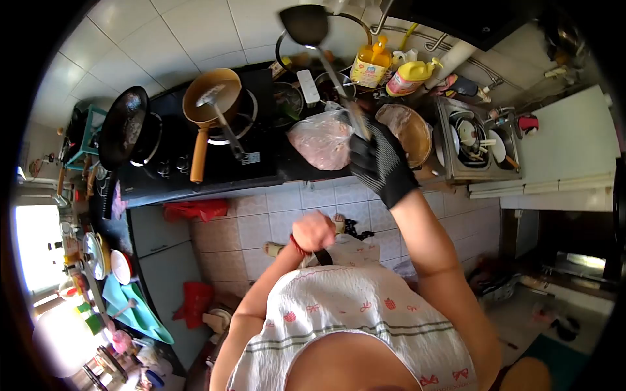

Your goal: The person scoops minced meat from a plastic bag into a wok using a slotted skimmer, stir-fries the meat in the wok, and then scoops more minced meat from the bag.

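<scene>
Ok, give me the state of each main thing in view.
Spatula: raised
Right hand: gloved, gripping the spatula
Left hand: bare, curled
Plastic bag: holding pinkish contents
Saucepan: uncovered, utensil across its rim
Wok: uncovered
Sink: holding dishes
Pump bottle: upright

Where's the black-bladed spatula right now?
In the head view, the spatula is at top centre, gripped in the gloved right hand beside the plastic bag, with its black blade left of the yellow bottles.
</scene>
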Demonstrator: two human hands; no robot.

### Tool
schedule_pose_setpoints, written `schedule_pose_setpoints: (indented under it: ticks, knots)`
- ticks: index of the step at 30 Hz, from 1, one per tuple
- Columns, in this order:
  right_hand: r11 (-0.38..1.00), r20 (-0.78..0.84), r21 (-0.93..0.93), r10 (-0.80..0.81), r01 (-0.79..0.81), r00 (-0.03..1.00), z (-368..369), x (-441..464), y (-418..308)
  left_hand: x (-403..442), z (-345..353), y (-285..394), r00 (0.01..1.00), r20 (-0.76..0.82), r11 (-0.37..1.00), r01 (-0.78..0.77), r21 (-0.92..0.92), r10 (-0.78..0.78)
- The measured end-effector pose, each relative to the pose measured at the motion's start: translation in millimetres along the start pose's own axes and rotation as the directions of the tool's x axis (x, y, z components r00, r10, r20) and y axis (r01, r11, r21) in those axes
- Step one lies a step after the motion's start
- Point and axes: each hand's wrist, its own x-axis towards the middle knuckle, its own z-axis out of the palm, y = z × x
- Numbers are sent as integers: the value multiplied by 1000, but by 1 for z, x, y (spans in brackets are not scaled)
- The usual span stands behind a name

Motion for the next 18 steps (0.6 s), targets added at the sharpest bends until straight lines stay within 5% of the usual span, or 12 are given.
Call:
schedule_pose_setpoints:
  ticks: [2,3,4,7,8,10,12,13,14,17,18]
  knots:
    - [995,-76,-81,-65,59,995,-36,-29,-27,21,45,-38,854,-272,881,471,44,-443]
    - [992,-99,-114,-68,57,993,-55,-42,-40,48,56,-55,781,-336,834,551,-26,-526]
    - [988,-120,-146,-74,56,990,-71,-53,-49,57,70,-74,678,-217,697,717,-16,-702]
    - [978,-273,-192,-135,84,952,-105,-76,-63,96,104,-114,849,-29,840,527,132,-528]
    - [977,-298,-195,-140,84,944,-112,-82,-65,106,108,-118,850,104,839,477,261,-516]
    - [982,-346,-174,-127,69,930,-122,-89,-65,115,102,-131,845,118,821,460,337,-522]
    - [986,-325,-163,-87,35,942,-137,-93,-66,102,98,-156,779,-190,750,627,209,-598]
    - [971,-345,-239,-105,21,933,-134,-95,-67,95,87,-165,662,-277,661,742,113,-697]
    - [950,-361,-312,-125,7,924,-127,-96,-67,90,73,-174,363,-202,406,881,-244,-910]
    - [844,-500,-532,-251,-65,829,-109,-91,-58,91,34,-179,321,-26,280,779,-561,-947]
    - [683,-388,-730,-372,-35,843,-110,-91,-52,93,25,-180,287,55,191,756,-626,-956]
